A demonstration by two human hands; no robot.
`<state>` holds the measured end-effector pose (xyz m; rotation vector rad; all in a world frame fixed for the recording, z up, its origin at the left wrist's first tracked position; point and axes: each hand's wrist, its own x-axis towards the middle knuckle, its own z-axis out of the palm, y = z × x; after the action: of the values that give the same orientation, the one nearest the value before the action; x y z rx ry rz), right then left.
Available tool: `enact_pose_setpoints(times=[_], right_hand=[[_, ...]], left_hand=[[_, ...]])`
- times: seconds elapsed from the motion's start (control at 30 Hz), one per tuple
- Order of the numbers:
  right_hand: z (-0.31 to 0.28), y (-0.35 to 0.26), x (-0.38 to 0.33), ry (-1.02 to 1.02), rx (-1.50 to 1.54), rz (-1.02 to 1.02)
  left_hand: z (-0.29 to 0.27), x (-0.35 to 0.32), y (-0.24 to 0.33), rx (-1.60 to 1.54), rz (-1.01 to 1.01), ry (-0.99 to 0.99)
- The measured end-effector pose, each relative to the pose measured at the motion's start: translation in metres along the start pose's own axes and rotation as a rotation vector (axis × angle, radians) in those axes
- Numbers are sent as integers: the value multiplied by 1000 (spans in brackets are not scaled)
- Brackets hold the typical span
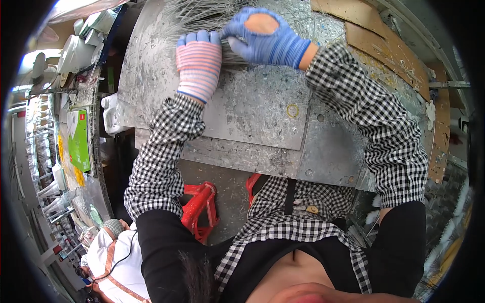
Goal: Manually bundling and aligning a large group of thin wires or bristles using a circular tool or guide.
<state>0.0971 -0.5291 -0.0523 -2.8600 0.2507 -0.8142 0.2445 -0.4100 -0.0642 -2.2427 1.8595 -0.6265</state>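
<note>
Currently, left hand (198,63): clamped on thin clear strands (202,15).
Right hand (262,38): gripping same strands, just beside.
Surface: scratched metal worktable (252,111).

- Left hand (198,63) in a pink-striped knit glove with blue fingertips is pressing down on a bundle of thin clear plastic strands (202,15) at the far side of the scratched grey metal worktable (252,106).
- Right hand (265,38) in a blue knit glove with a worn hole on the back is gripping the same bundle just beside the left hand.
- Both forearms are wearing black-and-white checked sleeves (374,116).
- A small yellow rubber band (292,110) is lying on the table, near the right forearm.
- Brown cardboard sheets (384,45) are lying along the table's right edge.
- A red metal stand (202,202) is sitting below the table's near edge.
- Another person in a white top (118,262) is sitting at lower left.
</note>
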Motion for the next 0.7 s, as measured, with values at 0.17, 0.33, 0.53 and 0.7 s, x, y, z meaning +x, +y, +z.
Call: enact_pose_setpoints(times=[0.17, 0.33, 0.53, 0.7], right_hand=[[-9, 5, 46, -20, 212, -41], [45, 29, 75, -358, 9, 34], [33, 14, 66, -419, -34, 70], [37, 27, 54, -207, 6, -45]], left_hand=[[-9, -25, 3, 17, 68, 117], [-24, -14, 8, 59, 176, -68], [-44, -40, -1, 51, 173, -48], [-46, -101, 15, -80, 218, 24]])
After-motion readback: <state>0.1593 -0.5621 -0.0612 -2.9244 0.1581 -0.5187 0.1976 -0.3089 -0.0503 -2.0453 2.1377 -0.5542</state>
